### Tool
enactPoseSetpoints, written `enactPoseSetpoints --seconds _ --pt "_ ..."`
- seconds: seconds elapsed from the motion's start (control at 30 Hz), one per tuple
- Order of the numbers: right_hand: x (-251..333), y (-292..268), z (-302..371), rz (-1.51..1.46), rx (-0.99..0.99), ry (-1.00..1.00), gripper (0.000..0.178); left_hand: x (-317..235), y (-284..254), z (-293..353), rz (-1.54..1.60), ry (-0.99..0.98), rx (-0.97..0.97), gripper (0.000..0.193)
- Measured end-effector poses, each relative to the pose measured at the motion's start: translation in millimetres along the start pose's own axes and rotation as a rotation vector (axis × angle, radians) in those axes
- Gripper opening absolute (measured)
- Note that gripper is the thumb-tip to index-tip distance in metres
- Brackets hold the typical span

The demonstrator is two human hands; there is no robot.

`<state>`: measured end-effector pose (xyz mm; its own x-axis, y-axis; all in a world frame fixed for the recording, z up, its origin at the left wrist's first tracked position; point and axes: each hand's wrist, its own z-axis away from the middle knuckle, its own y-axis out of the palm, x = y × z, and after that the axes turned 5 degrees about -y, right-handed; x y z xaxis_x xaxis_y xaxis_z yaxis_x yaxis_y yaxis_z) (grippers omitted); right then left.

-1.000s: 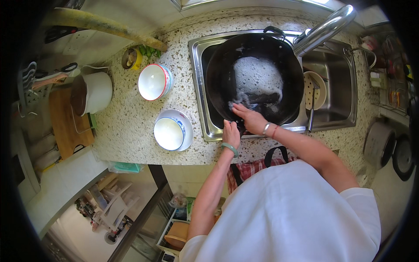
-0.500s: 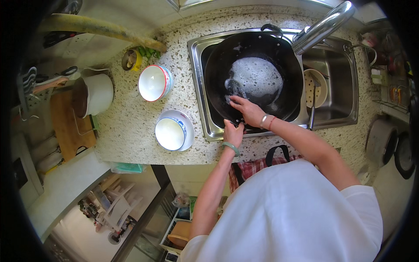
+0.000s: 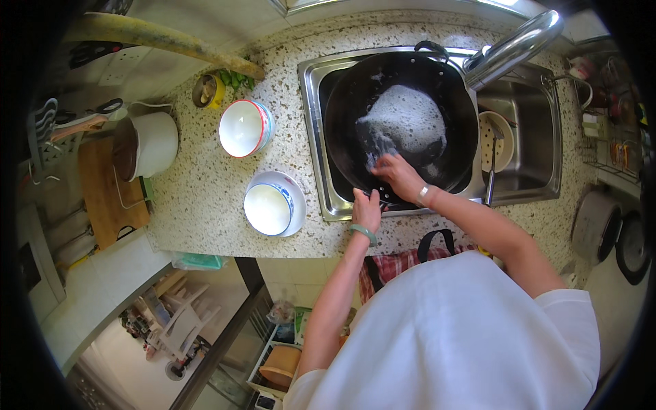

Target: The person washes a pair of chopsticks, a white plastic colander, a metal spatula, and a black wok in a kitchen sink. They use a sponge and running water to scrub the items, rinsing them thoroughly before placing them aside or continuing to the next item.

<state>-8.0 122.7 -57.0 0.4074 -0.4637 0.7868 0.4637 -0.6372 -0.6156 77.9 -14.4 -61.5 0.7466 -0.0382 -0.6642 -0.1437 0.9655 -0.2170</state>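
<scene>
Black wok (image 3: pixel 347 113) sits in the left basin of a steel sink (image 3: pixel 312 140), white suds (image 3: pixel 410 119) pooled inside. The left hand (image 3: pixel 367 210) closes on its near edge; the right hand (image 3: pixel 398 176), fingers partly curled, dips inside, its grip too blurred to tell. Bowls (image 3: pixel 266 208) stand on the speckled bench (image 3: pixel 205 198).

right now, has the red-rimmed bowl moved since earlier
No, the red-rimmed bowl stands at the same spot left of the sink, no visible shift.
</scene>
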Motion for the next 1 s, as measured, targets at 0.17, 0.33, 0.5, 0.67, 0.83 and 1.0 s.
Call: enactPoseSetpoints --seconds 0.17,0.33,0.5,0.67,0.83,1.0 --pt "1 -15 30 -0.080 0.066 0.062 0.018 12 0 -5 -0.113 -0.016 -0.049 0.030" --pt "-13 20 -32 0.020 -0.223 0.215 0.015 4 0 -5 -0.240 -0.001 -0.061 0.038" --pt "33 22 7 -0.242 -0.169 0.186 0.016 -8 4 2 -0.282 0.008 -0.218 0.048" --pt "-3 -43 56 0.226 0.134 0.105 0.012 -15 6 12 0.000 0.017 -0.046 0.036" --pt "-20 -58 59 0.316 0.145 0.152 0.008 -29 6 18 0.008 -0.004 -0.094 0.036" --pt "7 -34 55 0.029 0.120 0.178 0.009 -17 5 11 -0.018 -0.033 -0.096 0.047"
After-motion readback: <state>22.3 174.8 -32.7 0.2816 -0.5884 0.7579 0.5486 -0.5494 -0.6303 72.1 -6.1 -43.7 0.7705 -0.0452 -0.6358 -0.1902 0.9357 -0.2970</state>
